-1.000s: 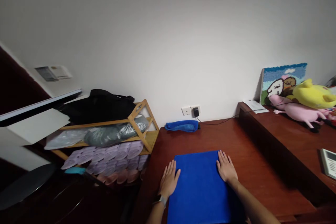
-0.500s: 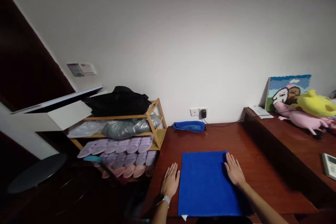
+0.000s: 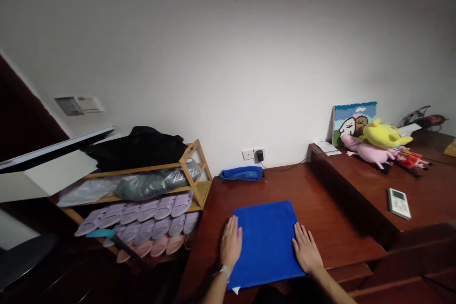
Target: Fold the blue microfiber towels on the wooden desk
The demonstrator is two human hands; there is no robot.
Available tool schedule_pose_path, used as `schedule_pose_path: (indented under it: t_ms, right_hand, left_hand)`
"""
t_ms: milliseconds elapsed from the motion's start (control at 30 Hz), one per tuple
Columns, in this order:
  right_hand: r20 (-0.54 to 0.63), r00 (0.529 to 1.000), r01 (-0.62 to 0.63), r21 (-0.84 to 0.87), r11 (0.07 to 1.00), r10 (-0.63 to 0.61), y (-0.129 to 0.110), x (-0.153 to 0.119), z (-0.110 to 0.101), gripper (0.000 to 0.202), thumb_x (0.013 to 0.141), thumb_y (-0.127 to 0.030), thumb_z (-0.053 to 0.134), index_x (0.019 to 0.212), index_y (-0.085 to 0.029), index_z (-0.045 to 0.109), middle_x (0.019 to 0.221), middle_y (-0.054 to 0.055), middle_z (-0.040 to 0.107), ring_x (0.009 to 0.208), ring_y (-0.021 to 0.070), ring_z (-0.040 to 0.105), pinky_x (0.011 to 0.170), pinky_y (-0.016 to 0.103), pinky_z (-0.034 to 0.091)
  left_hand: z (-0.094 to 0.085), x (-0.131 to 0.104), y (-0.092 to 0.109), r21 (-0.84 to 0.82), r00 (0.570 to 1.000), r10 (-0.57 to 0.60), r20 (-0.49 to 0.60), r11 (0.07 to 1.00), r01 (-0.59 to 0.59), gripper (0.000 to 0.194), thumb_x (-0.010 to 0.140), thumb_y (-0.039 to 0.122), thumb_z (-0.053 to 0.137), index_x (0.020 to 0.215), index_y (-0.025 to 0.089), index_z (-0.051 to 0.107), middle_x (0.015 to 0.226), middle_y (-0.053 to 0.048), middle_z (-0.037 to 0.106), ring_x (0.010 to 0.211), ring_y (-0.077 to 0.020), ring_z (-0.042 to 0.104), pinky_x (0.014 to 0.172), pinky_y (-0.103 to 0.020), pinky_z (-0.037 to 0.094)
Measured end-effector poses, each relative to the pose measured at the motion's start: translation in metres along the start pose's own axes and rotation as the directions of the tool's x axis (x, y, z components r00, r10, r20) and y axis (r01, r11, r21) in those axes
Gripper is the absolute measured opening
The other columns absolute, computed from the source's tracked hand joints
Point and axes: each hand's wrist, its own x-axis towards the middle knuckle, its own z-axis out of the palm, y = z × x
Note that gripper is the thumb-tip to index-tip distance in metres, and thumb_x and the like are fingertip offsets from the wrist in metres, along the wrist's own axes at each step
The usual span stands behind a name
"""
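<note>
A blue cloth (image 3: 266, 242) lies spread flat as a rectangle on the reddish-brown wooden table (image 3: 199, 247), with a small white tag at its near left corner. My left hand (image 3: 231, 243) rests flat along the cloth's left edge, its fingers stretched out and pointing away from me; a watch is on that wrist. Over at the right edge, my right hand (image 3: 307, 250) lies flat with fingers extended, the fingertips at the cloth's border. Neither hand holds anything.
A folded blue cloth (image 3: 242, 173) lies by the wall beneath a socket with a black plug (image 3: 260, 155). On the raised surface at right are plush toys (image 3: 386, 134), a dog picture (image 3: 351, 121) and a white remote (image 3: 399, 203). A slipper rack (image 3: 192, 178) stands at left.
The view has turned to the right. My right hand has slid nearer to me along the cloth's right edge, while my left hand has moved forward, up against the left edge.
</note>
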Motion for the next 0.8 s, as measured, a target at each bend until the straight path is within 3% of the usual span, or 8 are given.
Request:
schedule_pose_path:
  t_ms: [100,167,233,300,400,667,800]
  right_hand:
    - [0.007,1.0,0.001,-0.002,1.0,-0.001,0.0,-0.001,-0.003,0.068,0.105,-0.044,0.019,0.164,-0.012,0.027,0.17,0.006,0.026,0.159,0.0245,0.019,0.131,0.049,0.016]
    - [0.014,1.0,0.008,-0.017,1.0,-0.008,0.001,-0.002,-0.001,0.067,0.104,-0.042,0.02,0.164,-0.013,0.028,0.17,0.006,0.026,0.159,0.025,0.019,0.131,0.049,0.015]
    - [0.013,0.999,0.034,-0.033,0.999,-0.034,0.003,-0.002,0.002,0.064,0.104,-0.04,0.023,0.163,-0.016,0.031,0.171,0.006,0.024,0.16,0.0257,0.017,0.13,0.05,0.015]
    - [0.006,0.998,0.062,-0.041,0.997,-0.061,0.004,-0.001,0.004,0.063,0.103,-0.037,0.025,0.163,-0.017,0.032,0.171,0.006,0.023,0.16,0.0265,0.016,0.13,0.051,0.014]
    - [0.002,0.999,0.046,-0.031,0.998,-0.046,0.002,-0.001,0.001,0.065,0.104,-0.038,0.021,0.164,-0.015,0.029,0.171,0.006,0.023,0.16,0.0256,0.017,0.13,0.05,0.015]
    - [0.032,0.999,-0.02,-0.029,0.999,0.021,-0.009,-0.006,-0.015,0.07,0.103,-0.041,0.016,0.164,-0.009,0.024,0.171,0.006,0.023,0.16,0.0247,0.018,0.131,0.048,0.013]
    - [0.071,0.996,-0.046,-0.032,0.998,0.048,-0.015,-0.006,-0.024,0.069,0.103,-0.039,0.018,0.164,-0.01,0.025,0.171,0.007,0.024,0.16,0.0246,0.018,0.13,0.048,0.013]
  left_hand:
    - [0.013,-0.011,0.098,-0.076,0.967,0.223,0.119,0.974,-0.215,0.06,0.108,0.043,0.023,0.162,0.019,0.037,0.167,-0.006,0.042,0.156,-0.0236,0.034,0.128,-0.047,0.033]
    - [0.028,-0.025,0.157,-0.128,0.934,0.3,0.194,0.952,-0.279,0.063,0.108,0.045,0.02,0.164,0.018,0.03,0.17,-0.006,0.034,0.158,-0.0232,0.03,0.129,-0.047,0.03]
    - [0.04,-0.039,0.195,-0.157,0.915,0.305,0.264,0.95,-0.271,0.064,0.108,0.047,0.015,0.164,0.017,0.028,0.171,-0.006,0.03,0.158,-0.022,0.027,0.13,-0.045,0.028]
    - [0.047,-0.05,0.206,-0.158,0.904,0.285,0.319,0.956,-0.246,0.065,0.108,0.047,0.011,0.165,0.019,0.027,0.171,-0.005,0.028,0.159,-0.0211,0.024,0.131,-0.044,0.027]
    - [0.042,-0.058,0.185,-0.118,0.906,0.246,0.346,0.969,-0.218,0.066,0.108,0.05,0.012,0.165,0.019,0.026,0.171,-0.005,0.025,0.159,-0.0226,0.023,0.131,-0.047,0.025]
    - [-0.01,-0.086,0.058,0.107,0.937,-0.036,0.346,0.994,-0.001,0.078,0.105,0.064,0.017,0.165,0.014,0.024,0.172,-0.008,0.021,0.16,-0.0267,0.019,0.131,-0.049,0.024]
    - [-0.02,-0.098,0.029,0.133,0.94,-0.084,0.33,0.99,0.041,0.08,0.104,0.064,0.016,0.166,0.014,0.021,0.173,-0.01,0.02,0.16,-0.0266,0.019,0.131,-0.048,0.024]
